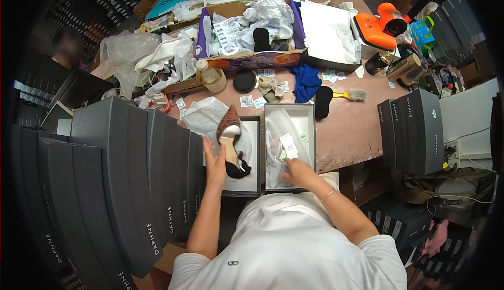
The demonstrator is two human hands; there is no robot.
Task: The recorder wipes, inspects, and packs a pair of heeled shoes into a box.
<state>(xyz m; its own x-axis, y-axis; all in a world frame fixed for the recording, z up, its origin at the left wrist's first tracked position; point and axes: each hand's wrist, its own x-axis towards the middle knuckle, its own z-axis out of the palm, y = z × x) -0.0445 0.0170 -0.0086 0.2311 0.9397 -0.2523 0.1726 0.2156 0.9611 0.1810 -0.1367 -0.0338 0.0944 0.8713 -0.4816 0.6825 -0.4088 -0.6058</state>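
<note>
Brown beige-soled shoe (229, 144) is mid-frame beside spread, empty left hand (213, 158). Half-curled right hand (300, 173) touches white paper tags (288, 145), grip unclear.

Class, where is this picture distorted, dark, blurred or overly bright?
In the head view: the tall grey boxes at left bend toward the rim; the corners fall to black; a person's head at upper left is blurred; the white paper looks almost washed out; the shoe is fairly clear.
</note>
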